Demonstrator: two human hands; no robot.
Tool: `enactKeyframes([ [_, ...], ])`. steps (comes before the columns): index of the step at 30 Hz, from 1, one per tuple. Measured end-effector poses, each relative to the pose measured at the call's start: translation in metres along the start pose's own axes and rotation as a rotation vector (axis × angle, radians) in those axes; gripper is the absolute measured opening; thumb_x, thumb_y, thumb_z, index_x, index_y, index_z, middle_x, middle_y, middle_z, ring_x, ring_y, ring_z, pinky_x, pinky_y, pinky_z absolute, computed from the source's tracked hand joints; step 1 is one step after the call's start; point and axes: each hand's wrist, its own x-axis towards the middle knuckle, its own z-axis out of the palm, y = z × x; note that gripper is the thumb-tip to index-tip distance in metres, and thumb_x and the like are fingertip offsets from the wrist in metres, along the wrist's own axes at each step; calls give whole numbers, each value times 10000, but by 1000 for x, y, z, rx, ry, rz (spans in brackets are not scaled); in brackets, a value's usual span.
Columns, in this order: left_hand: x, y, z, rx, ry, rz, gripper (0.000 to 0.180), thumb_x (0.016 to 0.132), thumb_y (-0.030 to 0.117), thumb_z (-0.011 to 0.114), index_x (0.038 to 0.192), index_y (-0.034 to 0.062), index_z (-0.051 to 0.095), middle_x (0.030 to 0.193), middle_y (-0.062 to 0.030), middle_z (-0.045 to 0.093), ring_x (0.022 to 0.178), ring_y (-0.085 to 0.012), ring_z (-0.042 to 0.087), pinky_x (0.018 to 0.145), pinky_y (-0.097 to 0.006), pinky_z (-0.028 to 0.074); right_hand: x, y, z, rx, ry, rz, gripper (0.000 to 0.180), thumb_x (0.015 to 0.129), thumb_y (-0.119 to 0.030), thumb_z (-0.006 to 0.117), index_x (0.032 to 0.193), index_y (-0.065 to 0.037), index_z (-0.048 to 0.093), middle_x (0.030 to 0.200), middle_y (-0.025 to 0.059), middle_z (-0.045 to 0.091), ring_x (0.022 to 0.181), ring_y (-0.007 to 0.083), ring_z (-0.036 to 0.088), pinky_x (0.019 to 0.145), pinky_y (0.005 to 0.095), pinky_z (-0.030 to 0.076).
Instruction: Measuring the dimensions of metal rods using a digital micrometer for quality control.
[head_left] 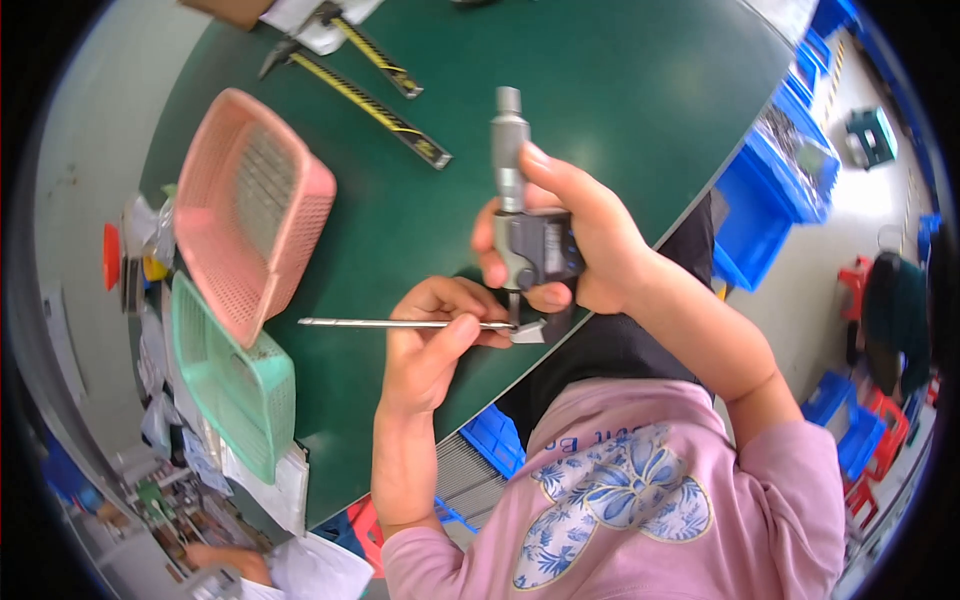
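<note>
My right hand is closed around a digital micrometer, its grey thimble pointing away from me and its small display facing up. Thumb and fingers of my left hand pinch a thin silvery metal rod, which lies roughly level and reaches out to the left. The rod's right end sits at the measuring gap in the micrometer's curved frame. Whether both measuring faces touch the rod, I cannot tell. Both hands are above the near edge of the green table.
A pink basket holding a bundle of thin grey pieces stands left, beside a green basket. Two caliper-like tools with black-and-yellow bars lie at the back. Blue bins stand off the right edge. Another person's arm shows lower left.
</note>
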Motion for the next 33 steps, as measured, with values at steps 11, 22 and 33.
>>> enactKeyframes([
  [11,-80,74,-39,375,589,375,152,752,61,442,876,-12,491,637,-53,539,577,-109,530,529,-203,409,-3,4,-25,139,-69,-24,510,855,-470,249,825,-18,482,643,118,494,287,142,320,266,247,264],
  [22,-137,105,-162,631,1286,-316,229,722,90,432,922,-21,444,696,-66,501,503,-135,464,432,-253,424,-4,-3,-21,117,-83,-7,517,856,-480,243,822,-22,479,628,129,504,280,148,328,255,242,251],
  [33,-81,128,-132,1775,1265,-322,261,714,227,500,843,17,585,850,-176,592,798,-318,567,676,-396,445,-3,-3,-18,122,-47,36,513,837,-504,275,815,-44,500,635,112,495,292,124,302,283,231,247],
])
